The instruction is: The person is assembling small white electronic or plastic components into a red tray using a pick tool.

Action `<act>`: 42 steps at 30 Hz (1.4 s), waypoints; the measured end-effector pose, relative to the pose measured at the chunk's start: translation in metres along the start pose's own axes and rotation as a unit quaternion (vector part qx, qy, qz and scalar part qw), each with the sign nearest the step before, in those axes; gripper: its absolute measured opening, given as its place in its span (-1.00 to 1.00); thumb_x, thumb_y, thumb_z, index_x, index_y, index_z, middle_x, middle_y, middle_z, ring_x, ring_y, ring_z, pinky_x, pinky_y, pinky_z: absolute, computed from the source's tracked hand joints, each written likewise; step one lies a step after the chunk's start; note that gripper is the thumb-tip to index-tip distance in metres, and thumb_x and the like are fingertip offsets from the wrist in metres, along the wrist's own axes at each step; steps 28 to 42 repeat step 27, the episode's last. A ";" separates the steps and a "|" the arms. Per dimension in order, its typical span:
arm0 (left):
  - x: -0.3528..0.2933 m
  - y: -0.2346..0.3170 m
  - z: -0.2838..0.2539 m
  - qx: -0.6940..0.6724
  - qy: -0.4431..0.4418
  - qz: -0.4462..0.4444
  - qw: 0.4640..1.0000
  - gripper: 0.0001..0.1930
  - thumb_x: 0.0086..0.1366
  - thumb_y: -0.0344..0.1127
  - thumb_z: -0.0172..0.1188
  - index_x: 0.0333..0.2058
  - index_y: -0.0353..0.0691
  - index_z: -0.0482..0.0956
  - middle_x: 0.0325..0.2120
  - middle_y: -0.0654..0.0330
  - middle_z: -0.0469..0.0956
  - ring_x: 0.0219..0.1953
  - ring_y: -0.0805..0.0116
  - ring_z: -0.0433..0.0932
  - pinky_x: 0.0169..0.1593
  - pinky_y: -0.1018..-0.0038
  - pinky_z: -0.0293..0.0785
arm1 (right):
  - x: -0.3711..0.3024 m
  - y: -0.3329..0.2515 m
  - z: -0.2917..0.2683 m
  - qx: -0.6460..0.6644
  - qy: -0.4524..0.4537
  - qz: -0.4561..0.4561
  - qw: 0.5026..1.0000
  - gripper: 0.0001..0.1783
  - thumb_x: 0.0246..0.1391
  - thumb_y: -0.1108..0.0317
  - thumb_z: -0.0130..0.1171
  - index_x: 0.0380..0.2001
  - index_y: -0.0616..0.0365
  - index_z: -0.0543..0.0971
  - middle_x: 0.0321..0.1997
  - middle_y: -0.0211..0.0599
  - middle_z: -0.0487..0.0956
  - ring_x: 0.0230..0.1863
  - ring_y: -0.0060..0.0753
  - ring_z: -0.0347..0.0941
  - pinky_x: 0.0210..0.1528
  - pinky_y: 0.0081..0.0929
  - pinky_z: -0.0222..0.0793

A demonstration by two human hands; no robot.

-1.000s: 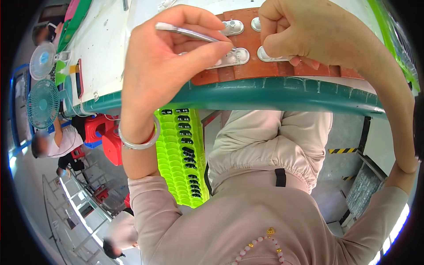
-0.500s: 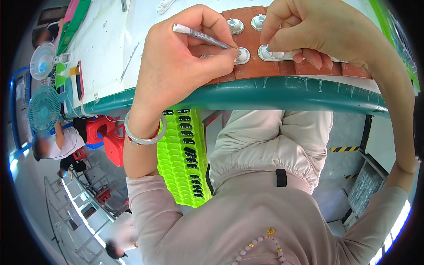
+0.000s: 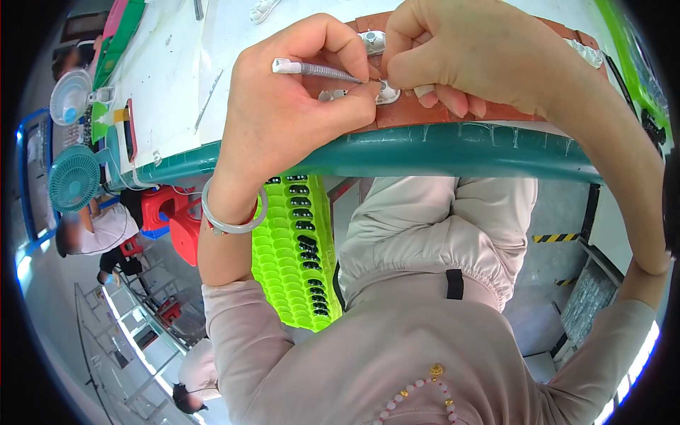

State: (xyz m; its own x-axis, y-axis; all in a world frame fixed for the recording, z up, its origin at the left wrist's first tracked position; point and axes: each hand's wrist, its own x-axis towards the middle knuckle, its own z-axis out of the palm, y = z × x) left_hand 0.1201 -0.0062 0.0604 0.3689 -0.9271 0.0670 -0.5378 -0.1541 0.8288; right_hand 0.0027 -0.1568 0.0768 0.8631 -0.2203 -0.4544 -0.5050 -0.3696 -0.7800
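Observation:
My left hand (image 3: 273, 106) is closed round a slim grey pen-like tool (image 3: 322, 71) with a white end. Its other end points at a small white oval part (image 3: 387, 93) on a reddish-brown board (image 3: 506, 112). Beside that tip, the thumb and forefinger of my right hand (image 3: 467, 57) are pinched together over the part; whatever lies between them is too small or hidden. Another white oval part (image 3: 372, 42) with a round stud sits farther back on the board. My right hand covers much of the board.
The white worktable (image 3: 177, 78) has a dark green front edge (image 3: 354, 152). Below it, by my left arm, stands a bright green tray (image 3: 276, 283) with black pieces in its pockets. Fans (image 3: 74, 177) and seated people are off to the left. A clear bag (image 3: 641, 64) lies at the right.
My right hand has moved left, from another white part on the board to the one at the tool's tip. My left hand still holds the tool, nearly in place.

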 end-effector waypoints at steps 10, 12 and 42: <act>0.000 -0.007 -0.001 0.017 0.000 0.058 0.998 -0.79 -0.05 -0.61 0.24 -0.54 -0.23 0.38 -0.48 0.23 0.62 -0.36 0.60 0.51 -0.14 0.58 0.48 | 0.004 0.007 0.000 0.043 -0.006 -0.054 0.998 -0.88 -0.21 0.44 0.09 -0.64 0.28 0.55 -0.73 -0.30 0.47 -0.74 -0.55 0.36 -0.69 -0.56 0.26; -0.001 -0.005 -0.001 0.024 0.002 0.055 0.998 -0.80 -0.05 -0.61 0.23 -0.54 -0.22 0.37 -0.47 0.24 0.62 -0.35 0.60 0.52 -0.15 0.58 0.48 | 0.005 0.007 -0.001 0.038 -0.006 -0.056 0.998 -0.88 -0.21 0.45 0.09 -0.64 0.28 0.55 -0.73 -0.30 0.47 -0.74 -0.57 0.35 -0.69 -0.57 0.24; 0.012 0.014 -0.014 0.109 -0.096 0.005 0.989 -0.87 -0.01 -0.58 0.14 -0.50 -0.24 0.38 -0.44 0.23 0.60 -0.37 0.56 0.55 -0.31 0.65 0.49 | 0.006 0.006 0.001 0.035 -0.003 -0.040 0.999 -0.86 -0.21 0.44 0.09 -0.71 0.25 0.54 -0.79 -0.33 0.44 -0.78 -0.56 0.31 -0.71 -0.50 0.24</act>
